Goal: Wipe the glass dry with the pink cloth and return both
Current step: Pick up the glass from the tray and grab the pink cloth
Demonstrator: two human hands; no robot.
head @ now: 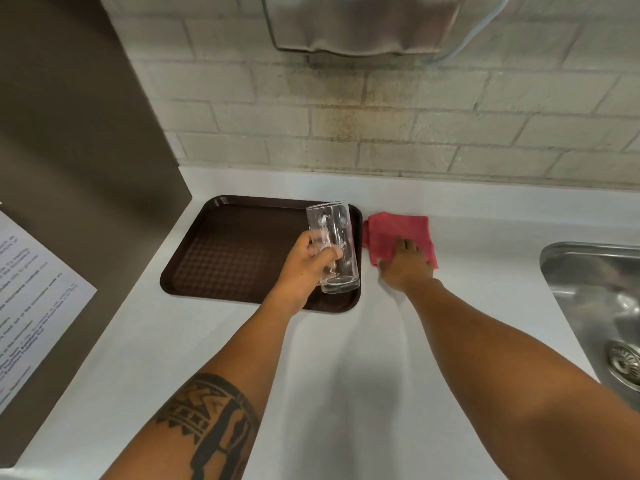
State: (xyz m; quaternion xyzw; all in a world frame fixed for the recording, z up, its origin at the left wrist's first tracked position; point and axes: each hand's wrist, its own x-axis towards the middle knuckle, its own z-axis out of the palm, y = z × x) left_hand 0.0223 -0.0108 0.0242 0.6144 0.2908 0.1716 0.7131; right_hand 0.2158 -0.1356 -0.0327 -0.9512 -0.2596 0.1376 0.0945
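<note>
Our left hand [304,263] grips the glass [333,247] over the tray [221,258]; our right hand [405,265] lies spread on the cloth [394,230], likely gathering it next to begin wiping

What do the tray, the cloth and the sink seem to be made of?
The tray looks like dark brown moulded plastic: a matte surface with a raised grid texture. The pink cloth seems a soft napped fabric, perhaps microfibre, with a fuzzy weave. The sink appears to be brushed stainless steel, grey with soft reflections.
</note>
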